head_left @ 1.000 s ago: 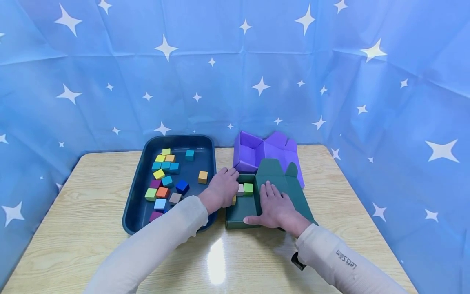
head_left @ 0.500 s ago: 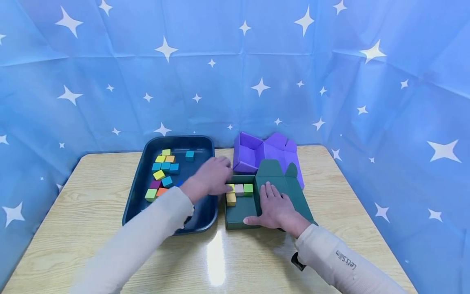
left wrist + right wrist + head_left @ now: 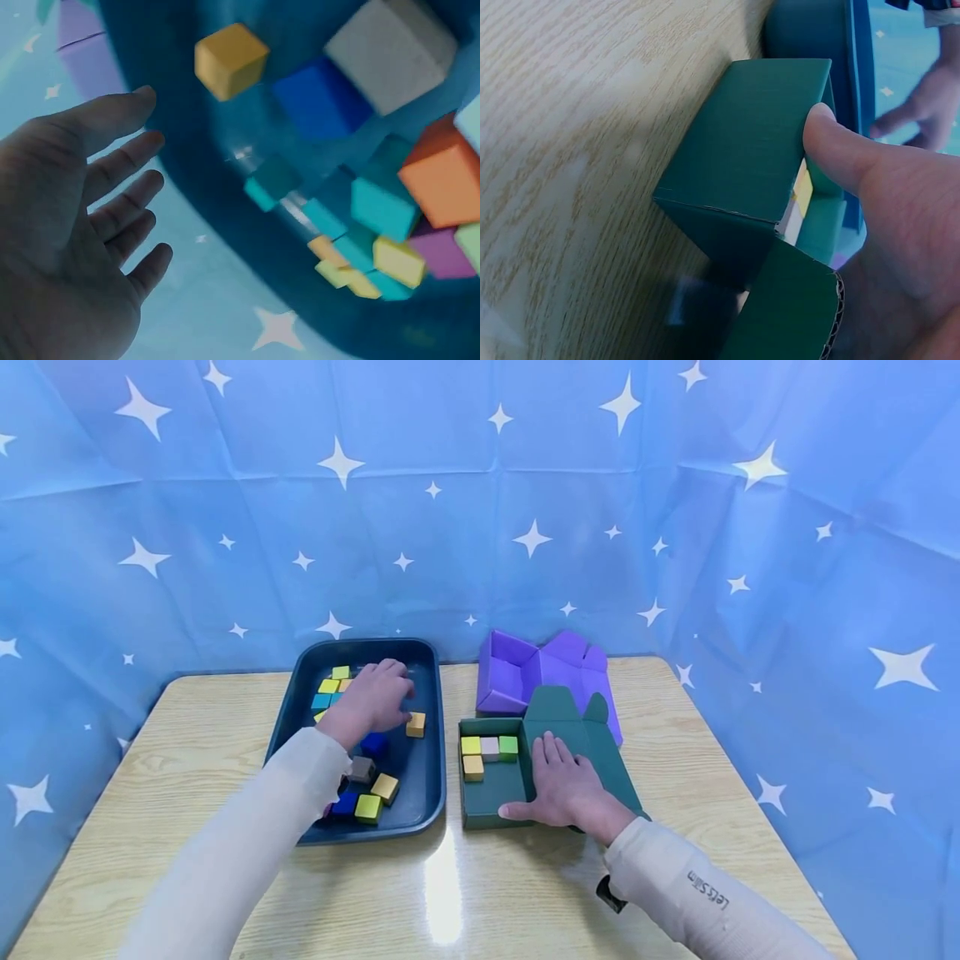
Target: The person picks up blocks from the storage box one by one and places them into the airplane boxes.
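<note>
My left hand [image 3: 375, 695] hovers over the dark blue tray [image 3: 429, 793], fingers relaxed and nothing in them. A light orange cube [image 3: 416, 726] lies by its thumb in the head view; in the left wrist view this orange cube [image 3: 231, 61] is apart from the hand. My right hand [image 3: 566, 787] rests with spread fingers on the opened green cardboard box [image 3: 491, 820], over its lid side. In the right wrist view the thumb [image 3: 840, 150] lies at the box's top edge. Inside the box, a yellow cube [image 3: 470, 745], pale pink cube [image 3: 489, 748] and green cube [image 3: 507, 748] form a row, with a light orange cube [image 3: 473, 768] before the yellow one.
Several coloured cubes lie in the tray, including a dark blue cube [image 3: 374, 745], a grey cube [image 3: 362, 769] and a yellow cube [image 3: 368, 809]; my left arm hides others. An opened purple box [image 3: 502, 678] stands behind the green one. A starry blue cloth [image 3: 435, 518] hangs behind the table [image 3: 720, 827].
My left hand has withdrawn from the green box and moved left over the tray, uncovering the yellow and light orange cubes in the box. My right hand has stayed in place.
</note>
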The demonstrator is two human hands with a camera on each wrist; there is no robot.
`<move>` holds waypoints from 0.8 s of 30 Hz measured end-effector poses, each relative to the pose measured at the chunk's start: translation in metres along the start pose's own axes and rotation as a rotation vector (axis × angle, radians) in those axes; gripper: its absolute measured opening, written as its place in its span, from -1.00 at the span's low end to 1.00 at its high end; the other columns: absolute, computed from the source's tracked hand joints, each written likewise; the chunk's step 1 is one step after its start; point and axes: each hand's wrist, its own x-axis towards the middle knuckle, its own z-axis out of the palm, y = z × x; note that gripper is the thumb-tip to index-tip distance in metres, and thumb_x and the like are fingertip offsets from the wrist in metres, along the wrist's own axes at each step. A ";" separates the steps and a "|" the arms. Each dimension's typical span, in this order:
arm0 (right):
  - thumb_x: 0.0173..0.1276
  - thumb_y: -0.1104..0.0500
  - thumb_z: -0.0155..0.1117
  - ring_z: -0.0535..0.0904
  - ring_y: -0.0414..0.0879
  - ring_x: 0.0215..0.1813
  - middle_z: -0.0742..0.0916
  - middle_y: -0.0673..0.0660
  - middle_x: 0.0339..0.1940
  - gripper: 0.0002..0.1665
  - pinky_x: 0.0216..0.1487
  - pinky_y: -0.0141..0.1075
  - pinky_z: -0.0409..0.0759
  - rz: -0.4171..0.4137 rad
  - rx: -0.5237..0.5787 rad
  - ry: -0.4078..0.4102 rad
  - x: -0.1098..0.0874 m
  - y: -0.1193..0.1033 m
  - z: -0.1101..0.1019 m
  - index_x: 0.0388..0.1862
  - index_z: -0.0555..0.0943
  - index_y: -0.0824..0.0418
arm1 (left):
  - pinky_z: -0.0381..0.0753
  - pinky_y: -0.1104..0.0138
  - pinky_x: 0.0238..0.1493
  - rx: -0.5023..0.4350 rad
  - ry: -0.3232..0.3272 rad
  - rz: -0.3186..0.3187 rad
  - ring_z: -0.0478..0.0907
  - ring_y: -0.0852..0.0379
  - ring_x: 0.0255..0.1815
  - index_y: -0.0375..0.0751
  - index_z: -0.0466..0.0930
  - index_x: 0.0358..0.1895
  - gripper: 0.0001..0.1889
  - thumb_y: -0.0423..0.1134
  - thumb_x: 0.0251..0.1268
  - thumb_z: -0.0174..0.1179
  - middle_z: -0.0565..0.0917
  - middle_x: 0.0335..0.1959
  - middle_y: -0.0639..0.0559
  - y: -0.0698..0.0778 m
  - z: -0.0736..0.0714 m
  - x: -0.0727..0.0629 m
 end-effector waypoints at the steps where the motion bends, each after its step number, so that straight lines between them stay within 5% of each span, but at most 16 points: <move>1: 0.10 -0.57 0.15 -0.07 0.23 0.62 0.01 0.37 0.60 0.43 0.50 0.20 0.11 0.000 0.003 0.000 0.000 0.000 0.000 0.56 -0.10 0.38 | 0.33 -0.01 0.41 -0.003 -0.010 -0.002 0.35 -0.08 0.25 -0.11 0.69 0.02 -0.63 -0.03 0.19 0.36 0.55 0.13 -0.11 -0.001 0.005 0.001; 12: 0.10 -0.56 0.16 -0.08 0.23 0.62 0.00 0.36 0.60 0.42 0.50 0.21 0.11 0.006 0.014 -0.003 0.000 -0.001 -0.001 0.56 -0.11 0.38 | 0.36 -0.01 0.37 0.053 -0.117 0.003 0.34 -0.08 0.27 -0.09 0.68 0.06 -0.61 0.00 0.22 0.32 0.54 0.19 -0.10 -0.002 0.036 0.018; 24: 0.10 -0.56 0.16 -0.06 0.23 0.62 0.00 0.35 0.60 0.43 0.48 0.22 0.14 0.013 0.000 -0.017 0.002 -0.001 -0.003 0.56 -0.11 0.38 | 0.37 0.03 0.39 0.069 -0.098 -0.001 0.34 -0.05 0.25 -0.12 0.72 -0.11 -0.68 0.01 0.20 0.33 0.54 0.18 -0.08 -0.001 0.045 0.023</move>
